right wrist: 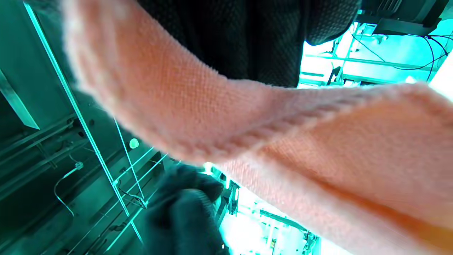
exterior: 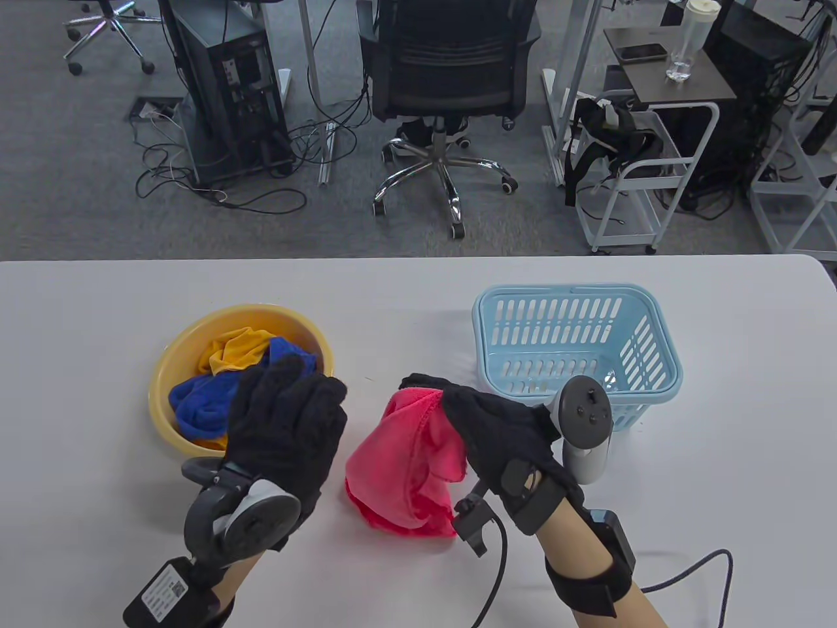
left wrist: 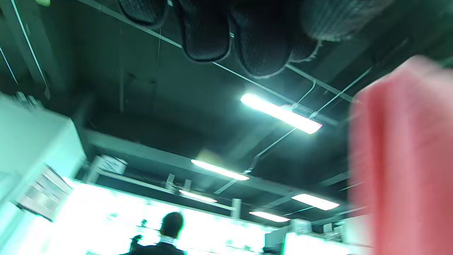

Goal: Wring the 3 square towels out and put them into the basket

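I have the pink towel (exterior: 405,464) pinched at its top edge in my right hand (exterior: 497,438), and the rest of it hangs down in loose folds to touch the table (exterior: 98,314) near me. My left hand (exterior: 288,418) is raised just left of the towel, fingers loosely curled and holding nothing. I take this as the start of wringing the first towel: it is out of the yellow bowl (exterior: 171,366) but not yet twisted. The blue towel (exterior: 199,402) and the yellow towel (exterior: 239,347) lie in the bowl on the left. The light blue basket (exterior: 644,340), further away and to the right, looks empty. Next, my left hand needs to take the lower end of the pink towel so both hands can twist against each other, ideally back over the bowl.
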